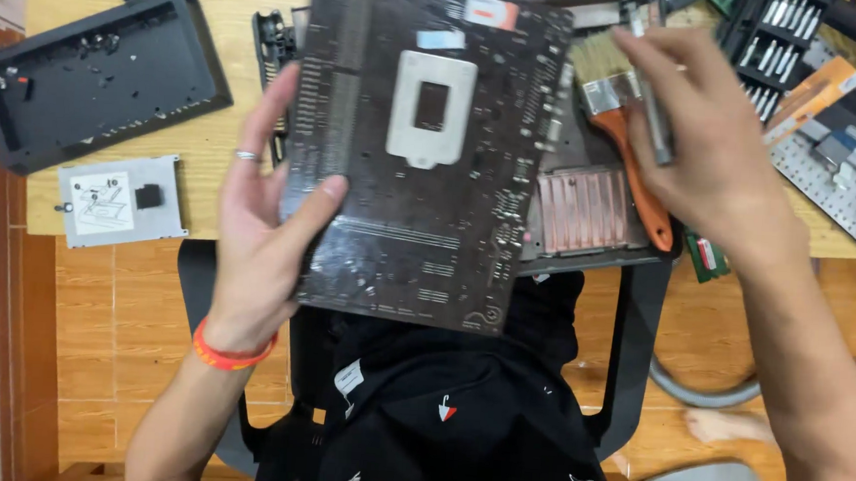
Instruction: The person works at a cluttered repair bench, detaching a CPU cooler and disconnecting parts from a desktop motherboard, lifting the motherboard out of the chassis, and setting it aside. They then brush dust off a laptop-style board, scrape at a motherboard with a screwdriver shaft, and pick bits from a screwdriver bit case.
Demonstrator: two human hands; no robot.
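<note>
My left hand point(255, 230) grips the left edge of a dark circuit board point(417, 171), thumb across its back face, and holds it upright above my lap. A white metal backplate point(431, 109) sits in the board's upper middle. My right hand point(707, 139) is beyond the board's right edge with its fingers closed around a thin metal screwdriver point(654, 106). Just under that hand lies a paintbrush with an orange handle point(635, 174) on a dark chassis with a copper heatsink point(583, 210).
A black plastic case shell point(91, 76) and a grey metal drive bracket point(123, 202) lie on the wooden table point(205, 158) at left. A screwdriver bit set point(777, 34) and a perforated metal panel point(837, 186) are at right. A chair and tiled floor are below.
</note>
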